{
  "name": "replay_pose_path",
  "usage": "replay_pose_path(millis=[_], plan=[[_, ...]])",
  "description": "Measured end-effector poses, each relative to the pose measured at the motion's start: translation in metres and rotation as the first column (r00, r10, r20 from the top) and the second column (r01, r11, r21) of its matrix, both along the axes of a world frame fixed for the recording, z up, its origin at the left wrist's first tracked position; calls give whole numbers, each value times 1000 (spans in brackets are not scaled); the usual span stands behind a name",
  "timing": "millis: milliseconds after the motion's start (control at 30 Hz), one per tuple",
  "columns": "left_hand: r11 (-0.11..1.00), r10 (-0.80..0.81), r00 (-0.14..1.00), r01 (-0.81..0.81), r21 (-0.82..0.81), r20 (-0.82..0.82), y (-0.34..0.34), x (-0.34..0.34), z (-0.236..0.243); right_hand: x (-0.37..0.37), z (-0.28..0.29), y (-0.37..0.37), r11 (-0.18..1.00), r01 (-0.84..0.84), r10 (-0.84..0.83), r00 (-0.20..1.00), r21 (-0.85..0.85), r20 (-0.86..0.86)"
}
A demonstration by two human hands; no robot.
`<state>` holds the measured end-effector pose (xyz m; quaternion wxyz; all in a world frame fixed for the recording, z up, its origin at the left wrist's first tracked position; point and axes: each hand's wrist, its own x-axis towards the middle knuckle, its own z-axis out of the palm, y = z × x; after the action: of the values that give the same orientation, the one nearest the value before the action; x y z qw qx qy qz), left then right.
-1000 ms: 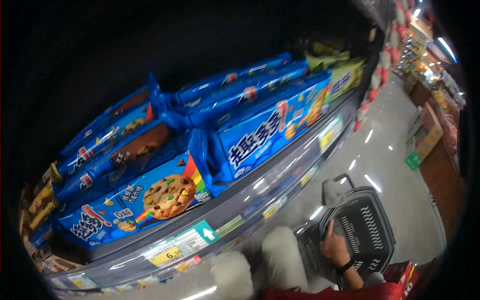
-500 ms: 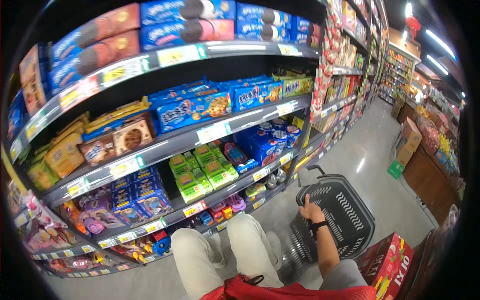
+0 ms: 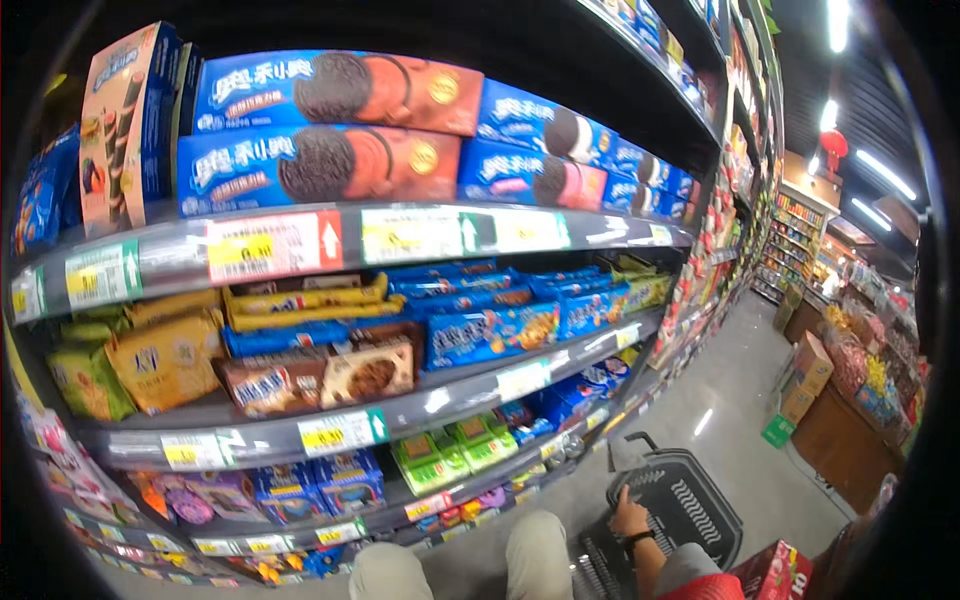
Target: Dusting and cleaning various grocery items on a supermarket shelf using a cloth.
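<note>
Low on the right, my right hand (image 3: 630,516) is at the near-left rim of a dark grey plastic shopping basket (image 3: 697,508). Its fingers look curled over the rim, though their undersides are hidden. A black band is round that wrist. The basket has slotted walls and a handle at its far end. My left hand is out of the picture. My knees in pale trousers show at the bottom, in front of the shelves.
Blue cookie boxes (image 3: 330,165) fill the upper shelf (image 3: 180,255). Below lie blue cookie packs (image 3: 490,335), a brown cookie pack (image 3: 275,385) and green packs (image 3: 430,460). A red box (image 3: 775,572) stands right of the basket; cardboard cartons (image 3: 803,375) line the aisle.
My view has lifted and come closer to the upper shelf, so the cookie boxes look larger. Basket and right hand sit lower in the picture, the hand still at the rim.
</note>
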<state>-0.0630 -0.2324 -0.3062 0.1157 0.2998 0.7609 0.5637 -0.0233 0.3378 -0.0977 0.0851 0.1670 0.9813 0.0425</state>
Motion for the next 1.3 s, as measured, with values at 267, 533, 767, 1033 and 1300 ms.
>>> replay_pose_path(millis=[267,533,767,1033,1300], plan=[[989,142,988,-140,-41,66,-116,26,-4,17,2,-33,997,-79,79,996,24,32],[987,126,956,-93,-132,265,-217,232,-21,48,11,-112,987,-150,154,985,61,-74],[985,154,916,-113,-131,371,-222,342,-36,101,23,-191,961,-276,275,961,-34,-27],[896,443,769,-388,-214,462,-258,481,-54,156,41,-307,818,-563,552,826,-115,-113],[535,844,533,-845,19,-55,-279,372,215,153,15,-307,877,-469,450,878,-102,-164]])
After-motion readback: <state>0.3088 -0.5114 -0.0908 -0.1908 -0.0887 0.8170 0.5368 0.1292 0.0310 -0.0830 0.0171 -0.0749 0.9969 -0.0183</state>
